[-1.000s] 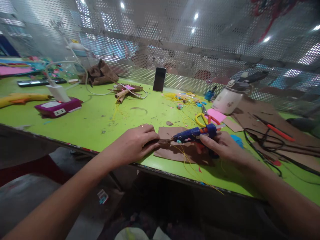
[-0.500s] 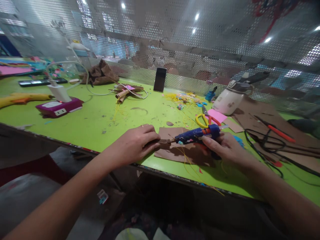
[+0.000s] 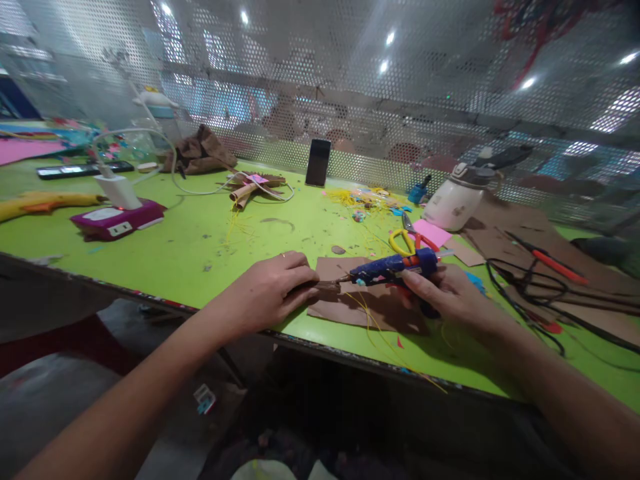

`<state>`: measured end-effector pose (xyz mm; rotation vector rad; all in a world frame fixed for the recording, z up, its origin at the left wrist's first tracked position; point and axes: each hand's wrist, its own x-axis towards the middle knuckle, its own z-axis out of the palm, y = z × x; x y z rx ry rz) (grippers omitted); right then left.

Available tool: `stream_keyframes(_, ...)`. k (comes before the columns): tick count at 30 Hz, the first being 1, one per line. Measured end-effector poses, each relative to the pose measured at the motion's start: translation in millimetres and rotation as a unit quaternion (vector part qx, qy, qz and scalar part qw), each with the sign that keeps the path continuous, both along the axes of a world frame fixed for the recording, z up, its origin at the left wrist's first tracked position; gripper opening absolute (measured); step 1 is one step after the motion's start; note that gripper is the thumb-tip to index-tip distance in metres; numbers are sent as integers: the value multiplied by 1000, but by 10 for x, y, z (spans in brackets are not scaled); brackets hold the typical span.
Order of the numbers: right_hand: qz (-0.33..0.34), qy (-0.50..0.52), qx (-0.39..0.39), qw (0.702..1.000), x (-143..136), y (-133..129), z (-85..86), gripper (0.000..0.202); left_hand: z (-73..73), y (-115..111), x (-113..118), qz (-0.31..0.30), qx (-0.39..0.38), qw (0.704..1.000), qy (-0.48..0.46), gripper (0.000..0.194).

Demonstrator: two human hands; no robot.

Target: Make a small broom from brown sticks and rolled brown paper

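In the head view, a brown sheet (image 3: pixel 333 312) lies near the front edge of the green bench (image 3: pixel 190 247). Just beyond the sheet sit scissors (image 3: pixel 409 223) with yellow and red handles, close behind the blue glue gun (image 3: pixel 383 269); pink paper (image 3: pixel 434 232) and a white jug (image 3: pixel 453 203) stand farther back to its right. A tangled black cord (image 3: pixel 531 291) and a red-handled tool (image 3: pixel 560 266) crowd the sheet's right side. Beyond its far side are a heap of yellow threads (image 3: pixel 345 196) and an upright phone (image 3: pixel 318 162). The left hand's fingers hide one end of the narrow brown strip (image 3: pixel 329 285), and the right hand covers much of the gun's grip; whether the nozzle touches the strip is hard to tell. The strip looks thin, layered and rough-ended, and its visible end is over the sheet. The hands are apart: the left hand (image 3: pixel 273 290) pinches the strip, while the right hand (image 3: pixel 447 290) is closed around the gun, its nozzle pointing left.
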<state>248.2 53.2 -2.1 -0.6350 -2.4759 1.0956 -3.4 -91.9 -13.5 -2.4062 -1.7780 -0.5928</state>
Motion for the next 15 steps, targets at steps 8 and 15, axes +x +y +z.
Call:
stream_keyframes(8,-1,-5,5,1000,27,14,10,53,-2,-9,-2,8,-2,1000,-4,28)
stream_keyframes(15,0,-1,-16,1000,-6,-29,12,51,0,-1,6,2,-1,1000,-10,27)
